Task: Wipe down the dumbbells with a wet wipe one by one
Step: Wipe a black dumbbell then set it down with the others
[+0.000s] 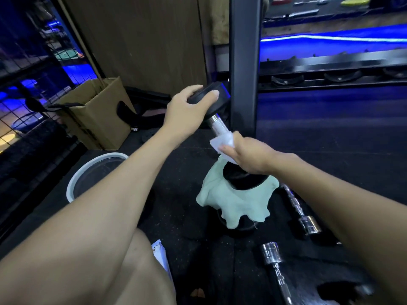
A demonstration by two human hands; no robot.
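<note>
Left hand (187,111) grips the dumbbell (211,102) by its far end; right hand (246,153) clamps a wet wipe (222,142) round its handle.

No text, label, brand, number or sign can be read. The brown cardboard box (97,111) at the left of the frame carries dark print along its lower front edge, but it is too blurred and too small to make out.

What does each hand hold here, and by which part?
The left hand grips the dumbbell by its upper black head; the right hand holds the wet wipe wrapped round the dumbbell's handle.
</note>
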